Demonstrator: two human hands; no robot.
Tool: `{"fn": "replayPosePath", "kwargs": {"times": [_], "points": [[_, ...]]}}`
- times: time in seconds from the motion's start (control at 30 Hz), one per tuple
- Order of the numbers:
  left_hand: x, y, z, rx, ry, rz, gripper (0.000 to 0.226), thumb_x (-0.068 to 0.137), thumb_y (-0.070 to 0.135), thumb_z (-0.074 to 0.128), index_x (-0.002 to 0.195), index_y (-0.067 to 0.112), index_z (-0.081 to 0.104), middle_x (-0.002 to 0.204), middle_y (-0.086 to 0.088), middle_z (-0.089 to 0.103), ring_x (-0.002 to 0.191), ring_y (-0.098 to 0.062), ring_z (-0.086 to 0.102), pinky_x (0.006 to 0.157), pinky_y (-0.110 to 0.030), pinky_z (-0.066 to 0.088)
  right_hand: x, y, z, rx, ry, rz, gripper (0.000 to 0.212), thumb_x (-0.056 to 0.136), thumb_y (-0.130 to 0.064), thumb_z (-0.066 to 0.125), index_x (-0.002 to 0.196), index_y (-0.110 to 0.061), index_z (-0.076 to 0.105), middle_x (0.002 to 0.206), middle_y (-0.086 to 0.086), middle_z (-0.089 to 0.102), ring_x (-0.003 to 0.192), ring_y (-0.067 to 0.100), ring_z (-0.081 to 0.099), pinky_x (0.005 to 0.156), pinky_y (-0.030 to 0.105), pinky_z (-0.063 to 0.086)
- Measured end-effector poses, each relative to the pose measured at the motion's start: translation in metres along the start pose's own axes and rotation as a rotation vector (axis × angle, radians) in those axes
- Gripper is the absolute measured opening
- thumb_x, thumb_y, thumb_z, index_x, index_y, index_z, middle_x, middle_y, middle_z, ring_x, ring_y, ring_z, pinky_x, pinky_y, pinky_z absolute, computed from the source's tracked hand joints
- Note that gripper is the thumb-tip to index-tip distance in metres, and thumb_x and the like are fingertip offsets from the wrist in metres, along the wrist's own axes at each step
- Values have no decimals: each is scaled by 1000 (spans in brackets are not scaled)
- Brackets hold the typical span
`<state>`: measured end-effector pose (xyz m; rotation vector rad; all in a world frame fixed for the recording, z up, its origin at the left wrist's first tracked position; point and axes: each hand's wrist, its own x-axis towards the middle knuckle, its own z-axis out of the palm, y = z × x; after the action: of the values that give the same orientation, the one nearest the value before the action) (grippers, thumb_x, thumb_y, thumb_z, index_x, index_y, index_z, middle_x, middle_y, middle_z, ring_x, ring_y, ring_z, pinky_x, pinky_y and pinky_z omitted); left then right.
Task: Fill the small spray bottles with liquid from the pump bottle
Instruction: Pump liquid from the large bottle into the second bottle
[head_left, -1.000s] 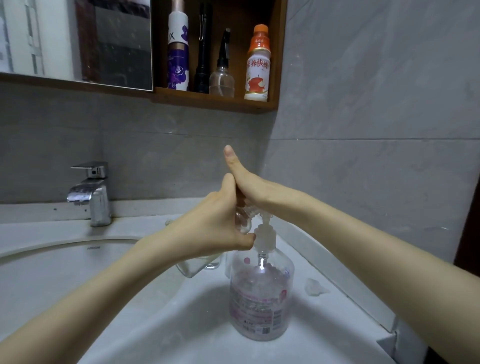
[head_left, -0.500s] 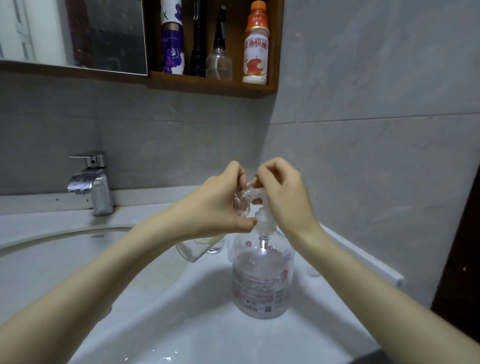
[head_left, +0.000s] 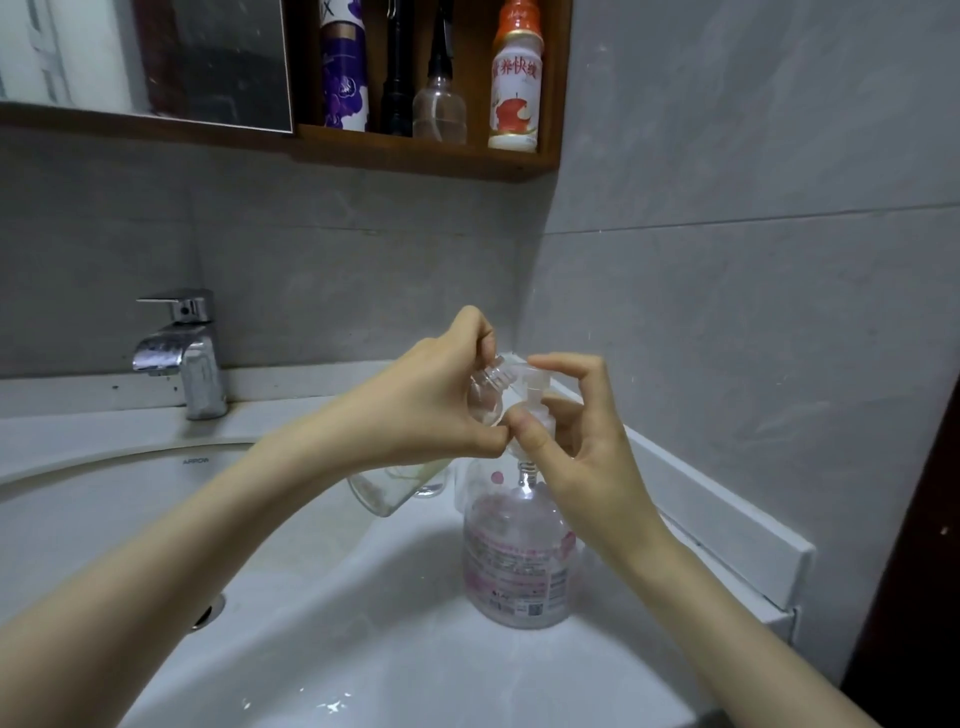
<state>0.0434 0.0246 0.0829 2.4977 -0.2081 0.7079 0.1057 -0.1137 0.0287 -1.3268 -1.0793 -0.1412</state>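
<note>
Evidently filling is the step in hand: on the white bench (head_left: 415, 670) the pump bottle (head_left: 519, 561) stands upright, spout facing left. The right hand (head_left: 587, 452) closes its grip on the pump head, forefinger arched over it, thumb at the collar. The left hand (head_left: 415, 410) has its grip clamped round a small spray bottle (head_left: 485, 397), uncapped, long axis tilted, neck pointing up-right at the spout. Next, probably, a steady downward press with the mouth kept aligned.

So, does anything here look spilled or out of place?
A few white flecks dot the sink surround at the near edge, like spilled drops. The left hand holds the small spray bottle tilted and capless at the pump bottle; nothing else stands out.
</note>
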Motion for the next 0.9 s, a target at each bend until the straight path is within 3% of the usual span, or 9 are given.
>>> {"fn": "replayPosePath", "kwargs": {"times": [0.13,0.37,0.67,0.8,0.9], "points": [[0,1,3,38,-14,25,44,71,11,72,85,17,30,63,-2,47,49,-9,35,50,-26,32,2,6,1,-23,37,-38,22,84,-28,58,93,-44,46,81,18,66,65,25,62,54,15,47],[-1,-1,3,54,-15,16,46,70,10,72,83,20,29,65,-9,47,50,-9,34,49,-28,31,-1,10,3,-20,10,-11,24,84,-30,57,98,-46,46,83,5,70,68,22,67,59,28,53],[-1,-1,3,58,-14,26,46,69,10,71,82,21,28,60,3,44,51,-10,35,49,-21,30,-5,8,2,-85,20,10,32,82,-31,57,105,-49,46,80,-5,67,59,6,60,61,16,47],[0,-2,-2,94,-29,35,45,68,9,70,84,19,29,60,-1,43,51,-12,32,49,-24,28,-3,6,2,-137,27,5,39,79,-29,63,103,-53,44,81,-8,68,63,8,63,69,24,52],[0,-2,-3,108,-38,39,45,68,8,69,85,18,29,61,-2,44,51,-12,32,48,-25,28,-2,3,2,-125,13,-2,44,83,-17,69,100,-51,46,79,-8,68,63,9,62,65,24,51]]}}
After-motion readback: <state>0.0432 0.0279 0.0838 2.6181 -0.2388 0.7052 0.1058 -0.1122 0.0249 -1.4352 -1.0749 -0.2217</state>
